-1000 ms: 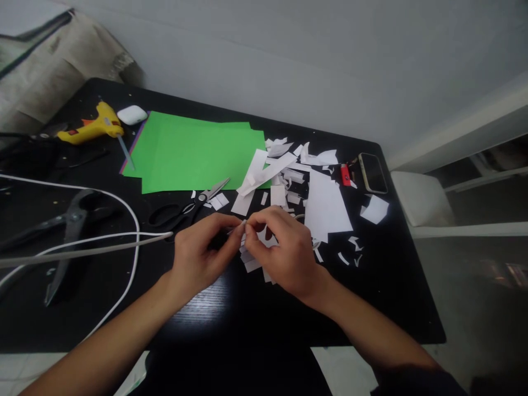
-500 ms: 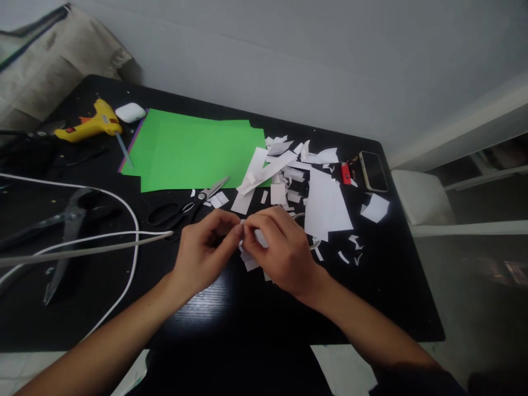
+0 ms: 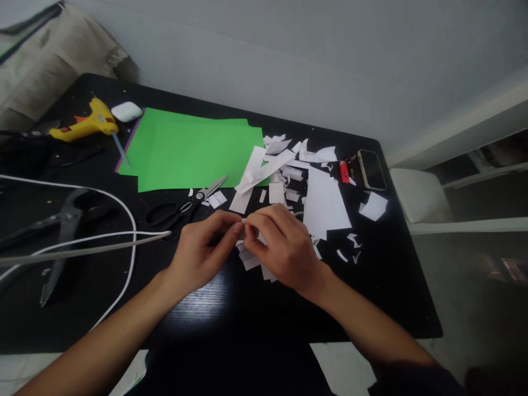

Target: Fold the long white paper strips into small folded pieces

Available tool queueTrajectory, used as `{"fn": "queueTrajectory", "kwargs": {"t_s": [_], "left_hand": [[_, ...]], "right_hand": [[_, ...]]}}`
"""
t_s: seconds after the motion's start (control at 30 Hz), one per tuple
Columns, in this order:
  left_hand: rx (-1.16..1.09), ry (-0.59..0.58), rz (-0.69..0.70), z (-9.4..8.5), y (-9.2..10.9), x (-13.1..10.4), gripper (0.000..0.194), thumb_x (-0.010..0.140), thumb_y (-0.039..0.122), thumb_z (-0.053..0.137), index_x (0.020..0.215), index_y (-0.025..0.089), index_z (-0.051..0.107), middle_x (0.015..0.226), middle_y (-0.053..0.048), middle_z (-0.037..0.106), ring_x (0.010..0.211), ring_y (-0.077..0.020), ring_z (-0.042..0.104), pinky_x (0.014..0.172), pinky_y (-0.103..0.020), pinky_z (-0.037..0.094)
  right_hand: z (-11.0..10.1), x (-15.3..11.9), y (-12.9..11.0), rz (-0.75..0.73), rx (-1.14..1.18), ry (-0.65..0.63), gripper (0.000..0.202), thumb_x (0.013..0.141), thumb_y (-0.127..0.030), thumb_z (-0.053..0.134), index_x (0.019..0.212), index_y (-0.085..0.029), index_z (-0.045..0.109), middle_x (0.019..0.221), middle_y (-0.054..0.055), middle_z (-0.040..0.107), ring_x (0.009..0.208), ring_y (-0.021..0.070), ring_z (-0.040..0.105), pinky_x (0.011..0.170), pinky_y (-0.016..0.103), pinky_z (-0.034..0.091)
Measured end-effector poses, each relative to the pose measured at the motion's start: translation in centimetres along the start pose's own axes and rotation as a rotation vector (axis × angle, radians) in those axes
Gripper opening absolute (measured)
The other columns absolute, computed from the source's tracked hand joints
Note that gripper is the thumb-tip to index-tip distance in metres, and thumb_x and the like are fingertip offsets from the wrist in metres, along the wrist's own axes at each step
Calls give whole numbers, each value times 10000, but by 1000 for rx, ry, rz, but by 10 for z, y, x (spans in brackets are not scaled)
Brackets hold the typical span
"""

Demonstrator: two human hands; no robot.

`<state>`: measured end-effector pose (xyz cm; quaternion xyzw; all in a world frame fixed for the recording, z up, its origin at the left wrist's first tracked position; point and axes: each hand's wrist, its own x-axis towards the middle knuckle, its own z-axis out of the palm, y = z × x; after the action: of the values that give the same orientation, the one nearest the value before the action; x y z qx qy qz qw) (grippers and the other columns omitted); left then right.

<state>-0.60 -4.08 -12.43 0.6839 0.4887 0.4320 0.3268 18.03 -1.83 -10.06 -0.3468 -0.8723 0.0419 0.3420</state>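
Observation:
My left hand (image 3: 203, 250) and my right hand (image 3: 286, 247) meet at the fingertips over the middle of the black table. Between their pinched fingers a small piece of white paper (image 3: 243, 220) shows; most of it is hidden. White paper pieces (image 3: 250, 260) lie under and beside my right hand. Just beyond my left hand rest black-handled scissors (image 3: 200, 196), their blades pointing away to the right. A heap of white scraps and strips (image 3: 270, 169) spreads beyond the hands, partly over green sheets (image 3: 193, 151). A larger white sheet (image 3: 325, 203) lies right of the heap.
The black table (image 3: 371, 297) carries a yellow glue gun (image 3: 88, 124), a white case (image 3: 127, 111), large dark shears (image 3: 68, 220) and white cables (image 3: 134, 236) on the left. On the right are a red lighter (image 3: 344, 172) and a phone (image 3: 372, 170). A white chair (image 3: 421, 195) stands beyond.
The fingertips have shifted slightly, and a bit more of the small white piece shows between them. Both hands remain together; the whole view has moved a little.

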Motion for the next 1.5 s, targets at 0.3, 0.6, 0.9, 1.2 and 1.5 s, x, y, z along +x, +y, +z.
{"fn": "queueTrajectory", "kwargs": {"t_s": [0.3, 0.6, 0.9, 1.2, 1.5], "left_hand": [[-11, 57, -22, 3, 5, -1, 117, 983, 246, 610, 937, 176, 692, 703, 13, 731, 555, -98, 645, 516, -190, 492], [78, 125, -22, 5, 5, -3, 104, 977, 254, 627, 955, 181, 697, 718, 15, 743, 576, -102, 656, 541, -194, 501], [168, 149, 63, 5, 0, -6, 94, 988, 260, 633, 999, 196, 702, 792, 9, 763, 623, -113, 687, 580, -217, 520], [177, 149, 130, 4, 2, -4, 82, 966, 235, 667, 1003, 233, 740, 884, 0, 809, 733, -152, 754, 675, -263, 590], [-18, 153, -74, 7, 7, -3, 71, 924, 248, 709, 908, 211, 767, 743, 28, 778, 593, -112, 694, 555, -206, 538]], "right_hand": [[0, 1, -3, 53, 46, 9, 118, 1007, -116, 541, 990, -213, 604, 874, 62, 669, 830, 204, 643, 760, 360, 588], [-2, 4, -5, 123, 193, 30, 112, 999, -115, 564, 1000, -192, 646, 918, 76, 723, 884, 204, 692, 821, 365, 605], [-3, 4, -8, 159, 229, 32, 112, 983, -132, 577, 1035, -183, 661, 947, 89, 740, 894, 211, 700, 813, 382, 621], [-3, 2, -7, 70, 57, 2, 122, 1007, -98, 555, 1028, -171, 650, 926, 95, 736, 877, 212, 693, 816, 372, 619], [3, -1, -8, 39, -18, 9, 109, 1010, -87, 535, 1002, -180, 593, 882, 84, 695, 822, 205, 647, 747, 358, 588]]}}
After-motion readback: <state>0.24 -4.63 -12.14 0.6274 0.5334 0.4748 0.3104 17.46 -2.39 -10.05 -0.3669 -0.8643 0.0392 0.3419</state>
